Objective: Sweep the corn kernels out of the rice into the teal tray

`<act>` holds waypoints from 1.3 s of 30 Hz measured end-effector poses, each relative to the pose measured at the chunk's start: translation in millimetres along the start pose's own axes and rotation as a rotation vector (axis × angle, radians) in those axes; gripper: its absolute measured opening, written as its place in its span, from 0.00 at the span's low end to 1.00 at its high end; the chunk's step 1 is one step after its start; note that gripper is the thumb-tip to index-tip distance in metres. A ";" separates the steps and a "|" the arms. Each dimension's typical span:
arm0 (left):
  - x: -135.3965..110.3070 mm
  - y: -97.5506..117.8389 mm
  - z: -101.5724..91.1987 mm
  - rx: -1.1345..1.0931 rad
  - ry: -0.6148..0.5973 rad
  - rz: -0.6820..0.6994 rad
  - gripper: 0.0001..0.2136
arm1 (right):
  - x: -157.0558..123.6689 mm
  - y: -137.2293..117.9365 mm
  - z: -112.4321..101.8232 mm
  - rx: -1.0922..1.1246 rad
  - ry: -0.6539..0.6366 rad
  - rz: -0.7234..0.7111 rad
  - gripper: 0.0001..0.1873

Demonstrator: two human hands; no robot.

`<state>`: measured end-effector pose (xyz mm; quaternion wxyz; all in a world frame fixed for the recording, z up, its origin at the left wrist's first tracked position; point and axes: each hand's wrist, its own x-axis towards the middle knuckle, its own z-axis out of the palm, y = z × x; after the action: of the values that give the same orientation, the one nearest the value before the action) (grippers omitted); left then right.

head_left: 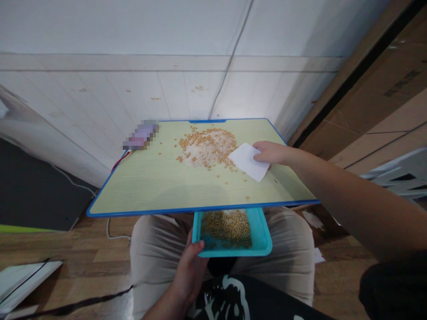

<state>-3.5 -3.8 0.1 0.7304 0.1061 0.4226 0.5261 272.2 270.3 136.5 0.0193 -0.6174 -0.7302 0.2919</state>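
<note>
**Here: white card [248,162] right of the grain pile [207,146]**

Head view: the right hand [271,153] pinches the white card at the grain pile's right side on the counter [150,186]. The left hand [190,266] grips a teal tray [263,240], seemingly tucked under the near edge.

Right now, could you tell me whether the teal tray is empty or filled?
Partly filled: yellowish beans cover most of the teal tray, held by the left hand.

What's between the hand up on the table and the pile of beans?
A white card, pinched in the right hand, lies between it and the pile on the table; the head view shows it.
</note>
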 end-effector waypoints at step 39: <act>-6.2 9.4 18.7 -0.014 0.053 0.022 0.36 | -28.0 41.5 -19.7 0.332 0.232 0.031 0.20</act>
<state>3.2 0.3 20.5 0.7138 0.0918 0.4369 0.5396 323.4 255.5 143.5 0.2004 -0.6464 -0.6553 0.3356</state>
